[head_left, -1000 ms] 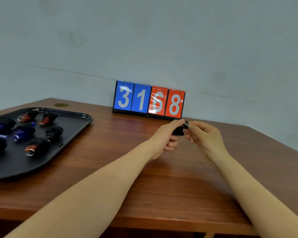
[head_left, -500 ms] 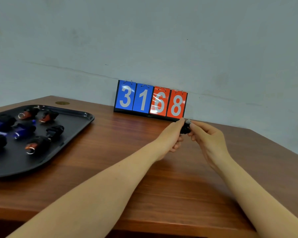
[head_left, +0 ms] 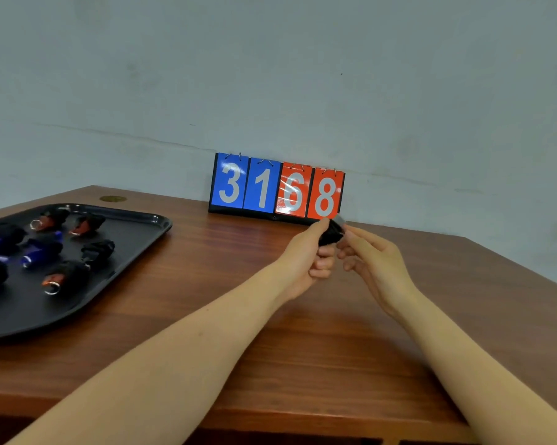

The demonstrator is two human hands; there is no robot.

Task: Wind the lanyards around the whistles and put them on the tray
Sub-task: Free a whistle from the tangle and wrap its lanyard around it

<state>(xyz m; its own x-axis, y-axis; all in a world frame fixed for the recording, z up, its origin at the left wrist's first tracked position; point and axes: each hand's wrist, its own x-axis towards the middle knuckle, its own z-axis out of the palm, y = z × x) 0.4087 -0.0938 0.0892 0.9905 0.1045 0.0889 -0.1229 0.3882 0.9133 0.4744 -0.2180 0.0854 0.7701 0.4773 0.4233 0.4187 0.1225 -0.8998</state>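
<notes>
A black whistle (head_left: 330,234) is pinched between the left hand (head_left: 306,261) and right hand (head_left: 372,263) at frame centre; seemingly seven wound whistles (head_left: 58,277) are held in the black tray (head_left: 136,232), left.

The table (head_left: 206,271) under my arms is smooth, reddish wood with visible grain. The tray (head_left: 132,242) at its left edge is black plastic, semi-gloss. The scoreboard (head_left: 277,189) cards at the back edge are glossy; metal rings hold them.
</notes>
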